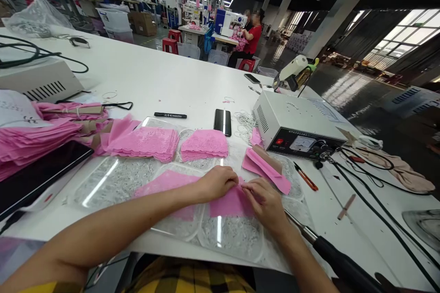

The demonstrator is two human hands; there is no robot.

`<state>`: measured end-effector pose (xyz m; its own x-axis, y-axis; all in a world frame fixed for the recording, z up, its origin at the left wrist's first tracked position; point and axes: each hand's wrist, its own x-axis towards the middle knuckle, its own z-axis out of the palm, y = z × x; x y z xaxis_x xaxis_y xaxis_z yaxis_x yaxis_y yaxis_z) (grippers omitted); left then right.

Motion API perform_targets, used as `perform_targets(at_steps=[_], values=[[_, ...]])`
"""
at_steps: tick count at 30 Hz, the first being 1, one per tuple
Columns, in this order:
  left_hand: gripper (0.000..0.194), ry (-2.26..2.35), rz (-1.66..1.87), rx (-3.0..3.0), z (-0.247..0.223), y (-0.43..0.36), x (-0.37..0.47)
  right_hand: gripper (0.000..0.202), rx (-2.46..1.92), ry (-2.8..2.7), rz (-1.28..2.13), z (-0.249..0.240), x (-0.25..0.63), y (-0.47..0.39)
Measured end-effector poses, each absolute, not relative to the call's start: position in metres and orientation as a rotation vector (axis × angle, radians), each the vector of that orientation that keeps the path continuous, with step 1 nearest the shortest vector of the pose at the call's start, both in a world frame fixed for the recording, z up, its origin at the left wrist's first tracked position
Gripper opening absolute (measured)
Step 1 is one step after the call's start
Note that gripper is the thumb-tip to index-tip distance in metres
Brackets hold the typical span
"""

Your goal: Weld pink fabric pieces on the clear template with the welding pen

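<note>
My left hand (217, 183) and my right hand (264, 199) meet over a pink fabric piece (228, 205), each pinching its upper edge. This piece lies on clear plastic lids (230, 238). Left of it, partly under my left forearm, is a larger pink sheet (163, 181). Behind my hands sit a scalloped pink lace stack (204, 144) and a wider lace stack (147, 143). Folded pink pieces with brown paper (266, 169) rest just beyond my right hand.
A grey control box (297, 121) stands at the right, with cables. The black handle (343, 261) of a tool lies beside my right forearm. Nearby are an orange cutter (306, 177), a phone (222, 122), a marker (170, 115) and a black tablet (41, 171). A person (254, 34) works at a distant machine.
</note>
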<state>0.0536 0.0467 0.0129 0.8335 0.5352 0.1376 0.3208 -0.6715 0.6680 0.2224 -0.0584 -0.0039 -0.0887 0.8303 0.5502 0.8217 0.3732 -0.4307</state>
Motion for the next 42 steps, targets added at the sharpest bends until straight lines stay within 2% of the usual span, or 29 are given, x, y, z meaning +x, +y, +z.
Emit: perform_targets(at_steps=[4, 13, 21, 28, 34, 42], values=[[0.017, 0.618, 0.448, 2.337, 0.012, 0.047, 0.054, 0.008, -1.490, -1.808, 0.086, -0.007, 0.222, -0.056], [0.014, 0.608, 0.538, 2.354, 0.009, 0.045, 0.053, 0.025, -1.618, -1.645, 0.289, -0.004, 0.221, -0.051], [0.014, 0.608, 0.432, 2.433, 0.004, 0.045, 0.054, 0.032, -1.674, -1.597, 0.425, -0.001, 0.222, -0.049], [0.018, 0.595, 0.457, 2.350, 0.015, 0.044, 0.041, 0.029, -1.754, -1.576, 0.403, 0.002, 0.222, -0.047], [0.013, 0.656, 0.476, 2.091, 0.030, 0.046, 0.015, 0.013, -1.760, -1.593, 0.356, 0.001, 0.224, -0.048], [0.008, 0.685, 0.387, 1.739, 0.042, 0.048, -0.014, 0.043, -1.553, -1.793, 0.342, 0.026, 0.191, -0.063]])
